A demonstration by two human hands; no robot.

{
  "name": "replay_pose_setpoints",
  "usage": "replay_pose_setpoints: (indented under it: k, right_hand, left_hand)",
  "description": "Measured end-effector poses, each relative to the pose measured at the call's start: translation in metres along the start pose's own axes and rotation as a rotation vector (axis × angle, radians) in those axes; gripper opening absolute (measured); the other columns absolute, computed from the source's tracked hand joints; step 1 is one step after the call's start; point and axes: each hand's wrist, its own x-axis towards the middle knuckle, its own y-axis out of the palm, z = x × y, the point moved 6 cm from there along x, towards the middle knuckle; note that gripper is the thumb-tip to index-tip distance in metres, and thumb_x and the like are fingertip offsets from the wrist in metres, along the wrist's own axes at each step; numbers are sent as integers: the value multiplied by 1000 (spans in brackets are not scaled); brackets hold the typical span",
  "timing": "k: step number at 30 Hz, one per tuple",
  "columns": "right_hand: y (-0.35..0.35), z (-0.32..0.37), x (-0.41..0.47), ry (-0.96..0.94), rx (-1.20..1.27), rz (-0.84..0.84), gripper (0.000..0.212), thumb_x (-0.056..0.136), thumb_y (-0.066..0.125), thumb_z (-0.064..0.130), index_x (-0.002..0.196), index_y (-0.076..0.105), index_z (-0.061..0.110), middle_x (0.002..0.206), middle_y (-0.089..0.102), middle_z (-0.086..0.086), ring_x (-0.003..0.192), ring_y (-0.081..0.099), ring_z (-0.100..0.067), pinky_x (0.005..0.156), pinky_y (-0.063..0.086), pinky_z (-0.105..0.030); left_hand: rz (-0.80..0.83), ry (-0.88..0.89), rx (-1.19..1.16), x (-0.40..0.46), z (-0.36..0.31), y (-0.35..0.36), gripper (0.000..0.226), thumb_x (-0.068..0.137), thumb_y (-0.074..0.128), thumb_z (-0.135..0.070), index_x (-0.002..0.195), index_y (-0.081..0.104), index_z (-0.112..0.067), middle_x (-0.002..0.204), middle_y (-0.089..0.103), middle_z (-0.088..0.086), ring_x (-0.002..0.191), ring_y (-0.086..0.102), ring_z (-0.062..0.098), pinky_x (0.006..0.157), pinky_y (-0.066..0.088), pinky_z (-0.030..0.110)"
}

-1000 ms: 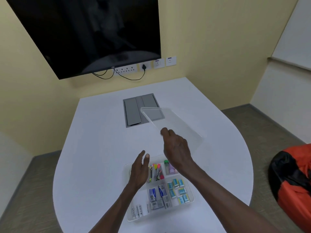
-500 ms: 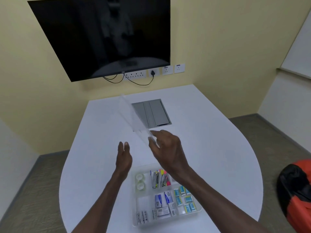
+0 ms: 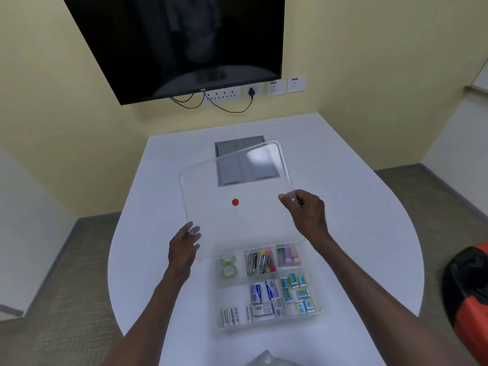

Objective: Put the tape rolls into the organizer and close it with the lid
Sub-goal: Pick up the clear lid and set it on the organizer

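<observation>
Organizer [image 3: 318, 303] open with tape rolls [image 3: 228, 266] inside, left hand [image 3: 183, 247] and right hand [image 3: 306, 211] grip lid [image 3: 237, 186]

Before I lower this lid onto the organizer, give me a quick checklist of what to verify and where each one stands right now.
1. Tape rolls in the organizer, far-left compartment: ok.
2. Lid held on both sides, left hand at its near-left corner, right hand at its right edge: ok.
3. Lid lined up over the organizer: not ok, it sits farther back and covers only the far edge.
4. Lid level: not ok, it looks tilted.
5. Nothing standing above the organizer's rim: cannot tell.
6. Table around the organizer free of loose things: ok.
</observation>
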Motion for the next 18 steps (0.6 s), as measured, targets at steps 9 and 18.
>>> replay_pose_setpoints:
  k: [9,18]
  right_hand:
    - [7,-109,-21,119,-472,164,47,91,51,54,92,63,8,86,67,-9,89,64,-30,69,42,-31]
    - [12,-169,-63,217,-605,329,39,99,47,29,122,57,-2,115,62,-22,111,57,-36,92,45,-40]
  left_hand:
    - [-63,-63,137,-21,47,-2,32,97,60,-9,129,63,-12,98,63,5,95,57,20,87,54,38]
    - [-47,-97,519,-44,95,-10,22,93,66,-14,79,69,-31,80,67,1,76,58,23,84,53,41]
